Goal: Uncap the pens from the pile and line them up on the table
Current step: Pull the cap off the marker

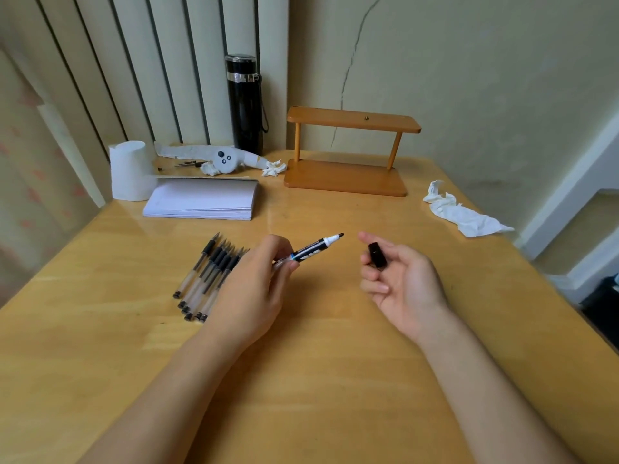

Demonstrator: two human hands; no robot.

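My left hand (254,286) grips a black-and-white marker (313,250) by its rear end, its bare dark tip pointing up and to the right. My right hand (398,279) holds the marker's black cap (376,254) between thumb and fingers, a short gap to the right of the tip. Several uncapped gel pens (207,276) with clear barrels and black grips lie side by side on the wooden table (318,380), just left of my left hand, tips pointing away from me. My left hand hides part of that row.
At the back stand a wooden two-tier rack (348,152), a black flask (246,105), a roll of paper (129,170), a stack of white paper (204,202) and a small plush toy (224,160). Crumpled tissues (459,212) lie at the right edge.
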